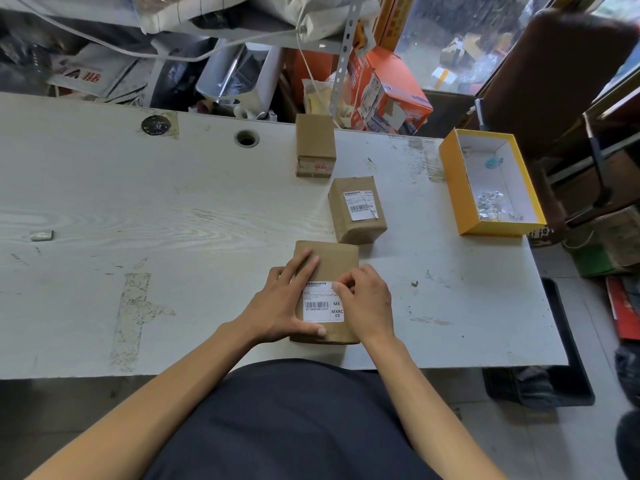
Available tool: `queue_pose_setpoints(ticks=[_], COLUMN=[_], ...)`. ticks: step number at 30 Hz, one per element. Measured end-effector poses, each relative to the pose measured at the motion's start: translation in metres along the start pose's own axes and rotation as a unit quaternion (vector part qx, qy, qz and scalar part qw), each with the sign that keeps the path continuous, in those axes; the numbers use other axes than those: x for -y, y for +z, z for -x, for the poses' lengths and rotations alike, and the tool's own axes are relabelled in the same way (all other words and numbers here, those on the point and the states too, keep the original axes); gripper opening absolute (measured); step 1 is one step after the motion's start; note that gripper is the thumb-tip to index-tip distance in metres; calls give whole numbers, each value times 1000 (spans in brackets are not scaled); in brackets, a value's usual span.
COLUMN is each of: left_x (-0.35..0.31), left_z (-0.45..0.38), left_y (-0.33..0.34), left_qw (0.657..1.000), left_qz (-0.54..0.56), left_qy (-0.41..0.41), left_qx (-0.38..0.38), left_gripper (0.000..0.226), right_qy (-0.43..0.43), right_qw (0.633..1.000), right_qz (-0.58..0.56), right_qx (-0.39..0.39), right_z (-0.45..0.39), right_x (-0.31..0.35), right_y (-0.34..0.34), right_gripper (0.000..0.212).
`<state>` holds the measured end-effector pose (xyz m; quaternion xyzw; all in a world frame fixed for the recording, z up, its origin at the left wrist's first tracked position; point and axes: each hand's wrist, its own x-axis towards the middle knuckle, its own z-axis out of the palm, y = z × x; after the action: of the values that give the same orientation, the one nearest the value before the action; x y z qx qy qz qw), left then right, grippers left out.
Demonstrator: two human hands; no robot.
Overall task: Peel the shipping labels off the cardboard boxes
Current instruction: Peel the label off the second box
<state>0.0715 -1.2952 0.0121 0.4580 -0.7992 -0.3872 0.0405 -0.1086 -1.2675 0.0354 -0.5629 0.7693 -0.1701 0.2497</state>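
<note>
Your right hand pinches the label at its upper-right corner; left hand, fingers spread, steadies the box; label runs down-frame toward you.

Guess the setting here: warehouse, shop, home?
Probably a small shop's back room or packing corner: labelled cardboard boxes on a worn white table, cluttered shelving with bags and cartons behind, and a yellow box of small parts.

near label "MX MXRC 03", far label "22/42"
</note>
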Motion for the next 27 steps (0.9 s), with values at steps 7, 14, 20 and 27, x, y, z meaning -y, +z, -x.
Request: queue_pose_setpoints(ticks=[7,14,20,27], left_x=[0,1,0,1], left_z=[0,0,0,0], left_y=[0,1,0,1], left_qw=[1000,1000,1000,1000], left_qz=[3,0,-1,-2], left_qy=[3,3,4,5], left_qx=[-2,-3,-4,-7], left_gripper=[128,128,128,127], right_qy=[6,6,1,-52], right_qw=[1000,1000,1000,998], right_qz=[-16,-25,-23,41], right_qx=[-7,-8,-7,-13], right_z=[-1,0,0,0], right_x=[0,0,0,-3], right_y=[1,0,0,-2], right_gripper=[10,10,11,13])
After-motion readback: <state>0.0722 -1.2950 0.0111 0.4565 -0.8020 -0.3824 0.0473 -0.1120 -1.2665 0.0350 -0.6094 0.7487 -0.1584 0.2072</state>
